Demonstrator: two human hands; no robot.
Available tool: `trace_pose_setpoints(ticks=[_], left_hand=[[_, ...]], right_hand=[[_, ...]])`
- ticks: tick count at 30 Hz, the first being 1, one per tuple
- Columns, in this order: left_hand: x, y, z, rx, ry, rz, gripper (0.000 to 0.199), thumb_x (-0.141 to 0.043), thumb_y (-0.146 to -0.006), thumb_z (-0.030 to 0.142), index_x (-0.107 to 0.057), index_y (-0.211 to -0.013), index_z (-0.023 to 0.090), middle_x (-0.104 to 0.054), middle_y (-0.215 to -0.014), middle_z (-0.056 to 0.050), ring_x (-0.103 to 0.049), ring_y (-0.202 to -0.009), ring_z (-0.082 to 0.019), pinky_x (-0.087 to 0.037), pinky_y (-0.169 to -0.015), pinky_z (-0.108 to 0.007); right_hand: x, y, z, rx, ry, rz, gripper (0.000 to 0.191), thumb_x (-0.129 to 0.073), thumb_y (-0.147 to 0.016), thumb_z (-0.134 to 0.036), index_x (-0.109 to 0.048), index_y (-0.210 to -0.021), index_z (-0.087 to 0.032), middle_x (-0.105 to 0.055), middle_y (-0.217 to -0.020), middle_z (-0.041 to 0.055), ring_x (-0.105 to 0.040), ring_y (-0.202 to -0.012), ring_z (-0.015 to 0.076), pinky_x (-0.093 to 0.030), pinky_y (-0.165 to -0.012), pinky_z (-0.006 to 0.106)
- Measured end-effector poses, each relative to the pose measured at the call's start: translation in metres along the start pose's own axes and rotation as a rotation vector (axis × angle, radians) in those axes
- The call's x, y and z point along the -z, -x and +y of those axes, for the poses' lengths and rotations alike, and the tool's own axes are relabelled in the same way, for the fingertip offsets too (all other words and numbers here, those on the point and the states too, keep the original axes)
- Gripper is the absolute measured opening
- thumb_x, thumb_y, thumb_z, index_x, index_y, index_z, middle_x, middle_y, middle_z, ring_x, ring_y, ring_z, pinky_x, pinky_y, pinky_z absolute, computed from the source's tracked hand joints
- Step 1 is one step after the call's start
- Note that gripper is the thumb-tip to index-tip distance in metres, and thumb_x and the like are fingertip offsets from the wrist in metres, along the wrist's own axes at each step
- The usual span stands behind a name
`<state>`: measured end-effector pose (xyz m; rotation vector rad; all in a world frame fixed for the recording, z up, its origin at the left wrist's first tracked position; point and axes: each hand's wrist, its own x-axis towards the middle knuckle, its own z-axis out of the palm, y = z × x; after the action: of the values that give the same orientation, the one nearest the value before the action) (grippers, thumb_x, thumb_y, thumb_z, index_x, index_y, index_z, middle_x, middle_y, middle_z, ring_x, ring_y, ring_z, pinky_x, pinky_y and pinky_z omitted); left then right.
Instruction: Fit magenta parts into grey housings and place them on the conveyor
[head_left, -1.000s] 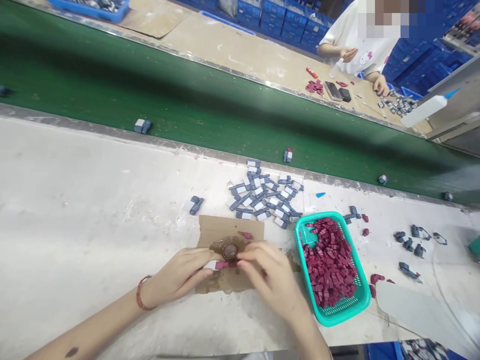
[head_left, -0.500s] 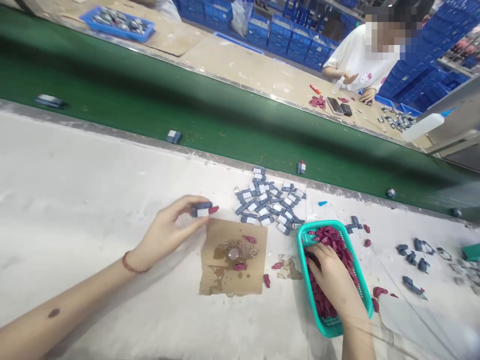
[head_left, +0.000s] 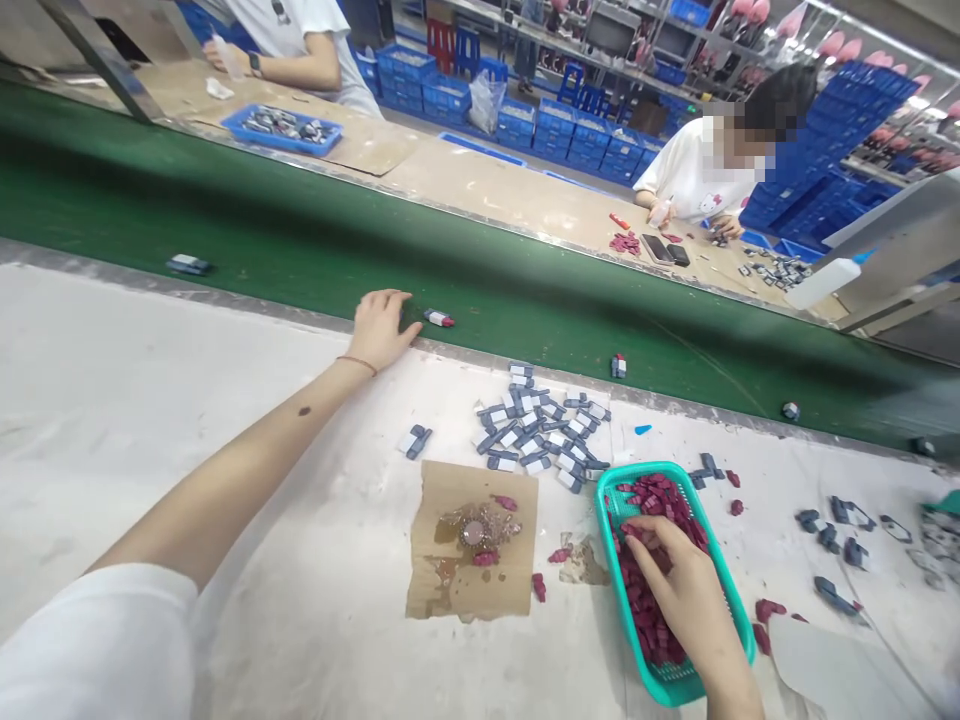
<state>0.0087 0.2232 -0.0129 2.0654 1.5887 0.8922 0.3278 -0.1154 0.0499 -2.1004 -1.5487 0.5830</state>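
My left hand (head_left: 384,328) reaches over the near edge of the green conveyor belt (head_left: 300,270), its fingers apart. Just right of its fingertips, a small grey-blue and white plastic part with a dark red end (head_left: 439,318) lies on the belt. Something bluish is partly hidden by those fingers. Inside a green basket (head_left: 739,610), my right hand (head_left: 675,570) pinches a small dark red plastic piece (head_left: 628,530) among many like it. Left of the basket, a brown cardboard sheet (head_left: 427,540) bears a wet, glistening clump (head_left: 474,530) and two red pieces.
A pile of grey-blue and white parts (head_left: 532,425) lies beside the belt, with one part (head_left: 415,441) apart from it. Loose dark parts (head_left: 829,590) are scattered on the right. Across the belt, two people work near a blue tray (head_left: 281,130) and a white bottle (head_left: 823,283).
My left hand has moved from above the cardboard up to the belt and let go of the red-ended part there. My right hand stays in the basket, its fingertips raised. The view has shifted.
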Motion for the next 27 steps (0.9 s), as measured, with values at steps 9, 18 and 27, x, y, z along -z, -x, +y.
trace_pose_setpoints(ticks=[9,18,27], left_hand=[[0.0,0.003,-0.011,0.124,0.062,0.138,0.028,-0.043,-0.086,0.027,-0.059,-0.103,0.013,-0.064,-0.106,-0.016,-0.055,-0.106,-0.031,-0.038,-0.099,-0.044],[0.034,0.096,0.038,0.3,0.694,-0.124,0.04,-0.066,-0.075,0.043,-0.062,-0.102,0.014,-0.071,-0.096,-0.011,-0.063,-0.067,-0.017,-0.049,-0.055,-0.026],[0.037,0.196,0.073,0.479,0.904,-0.489,0.048,-0.073,-0.069,0.055,-0.06,-0.093,0.016,-0.071,-0.092,-0.01,-0.067,-0.087,-0.024,-0.055,-0.076,-0.035]], right_hand=[[-0.023,0.007,-0.051,-0.022,-0.49,0.057,0.016,-0.066,-0.082,-0.035,-0.073,-0.089,-0.023,-0.073,-0.088,0.0082,-0.069,-0.081,0.023,-0.057,-0.072,0.034],[-0.093,-0.016,-0.09,-0.236,-0.996,-0.268,0.03,-0.079,-0.067,-0.04,-0.057,-0.068,-0.02,-0.069,-0.067,0.002,-0.064,-0.059,0.0149,-0.055,-0.059,0.027],[-0.114,-0.026,-0.093,-0.348,-0.992,-0.306,0.034,-0.079,-0.062,-0.046,-0.06,-0.069,-0.019,-0.064,-0.061,0.0001,-0.056,-0.051,0.0123,-0.05,-0.051,0.025]])
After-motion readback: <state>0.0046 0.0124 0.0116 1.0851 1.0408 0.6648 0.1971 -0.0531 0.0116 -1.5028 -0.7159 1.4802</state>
